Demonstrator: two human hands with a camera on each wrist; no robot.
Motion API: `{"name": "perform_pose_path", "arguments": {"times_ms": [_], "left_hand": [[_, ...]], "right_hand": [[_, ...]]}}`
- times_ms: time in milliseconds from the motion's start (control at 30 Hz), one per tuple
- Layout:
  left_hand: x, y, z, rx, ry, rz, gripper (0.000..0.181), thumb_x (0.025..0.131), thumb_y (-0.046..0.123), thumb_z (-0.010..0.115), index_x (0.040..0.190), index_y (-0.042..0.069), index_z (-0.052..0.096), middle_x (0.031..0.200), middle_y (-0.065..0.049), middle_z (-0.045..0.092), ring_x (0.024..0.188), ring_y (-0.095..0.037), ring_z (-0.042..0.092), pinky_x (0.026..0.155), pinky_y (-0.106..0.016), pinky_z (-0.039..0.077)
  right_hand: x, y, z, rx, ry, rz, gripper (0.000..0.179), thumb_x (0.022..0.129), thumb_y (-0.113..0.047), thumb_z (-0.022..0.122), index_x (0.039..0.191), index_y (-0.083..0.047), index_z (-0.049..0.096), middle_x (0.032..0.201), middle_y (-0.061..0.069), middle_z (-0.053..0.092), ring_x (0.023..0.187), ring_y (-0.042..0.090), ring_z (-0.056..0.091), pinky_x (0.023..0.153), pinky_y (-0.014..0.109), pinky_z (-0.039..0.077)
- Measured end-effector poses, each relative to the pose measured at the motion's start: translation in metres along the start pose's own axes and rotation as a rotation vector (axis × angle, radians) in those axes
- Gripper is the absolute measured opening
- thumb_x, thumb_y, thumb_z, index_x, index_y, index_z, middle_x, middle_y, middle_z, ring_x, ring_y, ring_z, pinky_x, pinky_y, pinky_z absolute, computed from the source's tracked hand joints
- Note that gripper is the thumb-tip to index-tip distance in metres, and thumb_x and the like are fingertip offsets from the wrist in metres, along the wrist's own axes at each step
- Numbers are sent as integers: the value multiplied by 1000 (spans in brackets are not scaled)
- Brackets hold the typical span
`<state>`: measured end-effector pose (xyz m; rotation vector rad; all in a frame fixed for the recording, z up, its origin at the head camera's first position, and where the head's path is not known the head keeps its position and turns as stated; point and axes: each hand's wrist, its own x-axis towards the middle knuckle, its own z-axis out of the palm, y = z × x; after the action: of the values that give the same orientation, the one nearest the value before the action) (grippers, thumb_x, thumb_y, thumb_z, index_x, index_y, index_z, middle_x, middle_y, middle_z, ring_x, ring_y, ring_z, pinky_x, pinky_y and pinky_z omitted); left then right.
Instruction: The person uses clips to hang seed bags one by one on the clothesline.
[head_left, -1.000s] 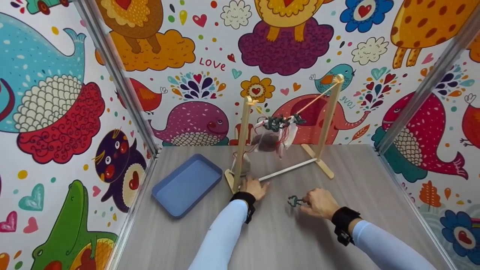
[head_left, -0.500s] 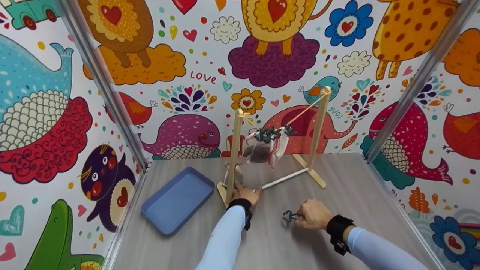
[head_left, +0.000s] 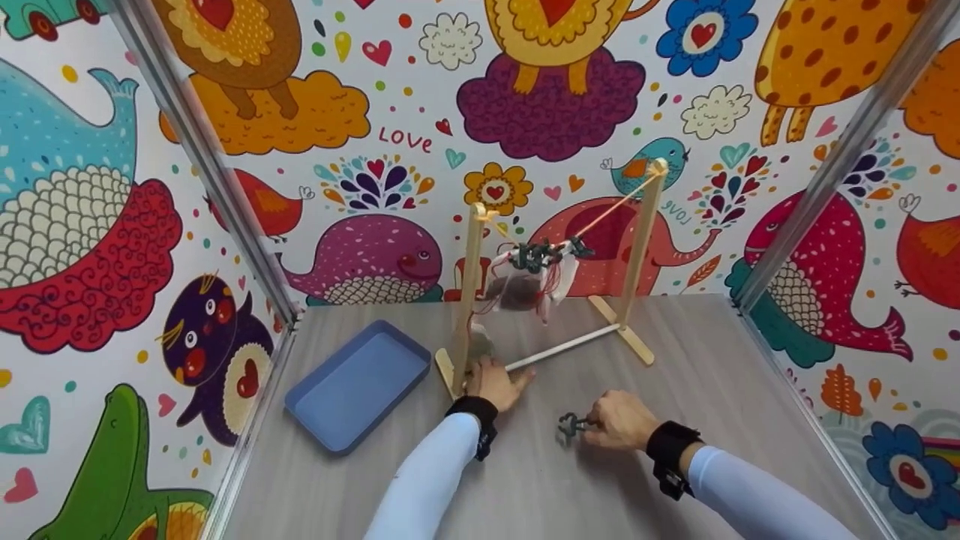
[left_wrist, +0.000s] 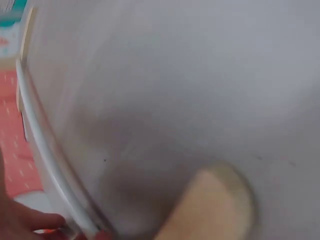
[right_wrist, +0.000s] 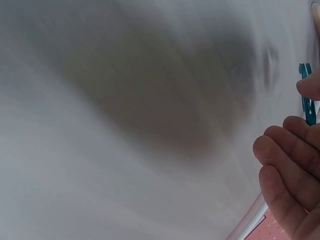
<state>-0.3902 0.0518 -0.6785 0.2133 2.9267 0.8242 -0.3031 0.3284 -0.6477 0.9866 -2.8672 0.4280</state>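
My right hand pinches a small dark green clothespin just above the table; the right wrist view shows a teal edge of the clothespin by the thumb. My left hand is low at the foot of a wooden stand's left post, its thumb spread to the right. Beside its fingers hangs a clear pouch with something grey inside. In the left wrist view, fingertips lie against the white crossbar; whether they grip anything is hidden.
A cord runs between the stand's posts, with several green clothespins bunched on it and clear pouches with red strings below. A blue tray lies left of the stand. Patterned walls enclose the table.
The head view has tilted and shifted slightly. My right hand keeps the clothespin and has drifted a little left. My left hand stays by the left post's foot.
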Motion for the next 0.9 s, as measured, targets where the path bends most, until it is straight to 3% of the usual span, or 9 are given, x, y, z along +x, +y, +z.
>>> {"name": "perform_pose_path", "arguments": {"times_ms": [133,333,433,533,600,667,767,833,900], "left_hand": [[-25,0,-20,68,38,102,94,103,73,67,146,-10,66,153,-29,61,146,-46,59,123,-61,52],[-74,-6,-36,29,103,148,88,100,72,72,136,-8,73,140,-23,67,140,-43,64,122,-54,53],[-98,-10,-35,74,125,180,75,99,66,77,121,-6,80,126,-19,73,126,-38,69,117,-50,54],[-112,-9,-31,185,155,248,56,97,58,83,92,3,84,102,-11,81,106,-31,74,106,-44,59],[-115,-9,-27,290,188,284,48,93,56,87,83,9,83,92,-7,81,97,-28,73,95,-42,62],[-112,-8,-22,380,208,300,40,90,53,89,90,13,84,99,-5,82,101,-27,73,91,-42,63],[-99,-7,-8,441,195,324,45,90,49,89,122,19,81,127,-6,78,118,-29,69,98,-48,62],[-88,-7,4,432,143,344,56,92,45,88,141,22,72,143,-7,72,129,-32,66,107,-54,59],[-80,-6,17,408,77,333,64,93,44,87,150,24,66,152,-6,69,136,-34,65,113,-60,55]], "right_hand": [[6,-3,0,14,5,2,17,83,-27,89,79,-11,86,71,-4,76,64,-3,53,55,18,45],[13,-10,10,37,6,-5,18,81,-26,90,72,-15,80,64,-10,66,59,-4,42,53,16,34],[17,-14,17,61,-4,-3,19,82,-25,89,70,-17,77,64,-14,61,59,-6,38,53,14,29],[20,-16,20,70,-7,5,24,83,-26,88,67,-18,73,65,-17,55,59,-6,36,53,14,27],[22,-18,20,76,-4,12,26,83,-26,88,65,-19,70,65,-18,52,59,-5,35,54,15,27],[23,-19,19,81,-8,22,29,83,-26,87,63,-20,67,65,-19,47,59,-4,34,54,16,25],[22,-19,16,103,-18,45,29,82,-24,87,64,-21,65,65,-19,45,58,-4,33,53,17,25],[21,-17,16,101,-14,49,30,81,-22,87,63,-21,63,65,-20,44,57,-5,32,52,16,23],[19,-17,17,90,0,45,33,80,-23,87,61,-22,60,65,-21,42,57,-6,30,52,15,20]]}}
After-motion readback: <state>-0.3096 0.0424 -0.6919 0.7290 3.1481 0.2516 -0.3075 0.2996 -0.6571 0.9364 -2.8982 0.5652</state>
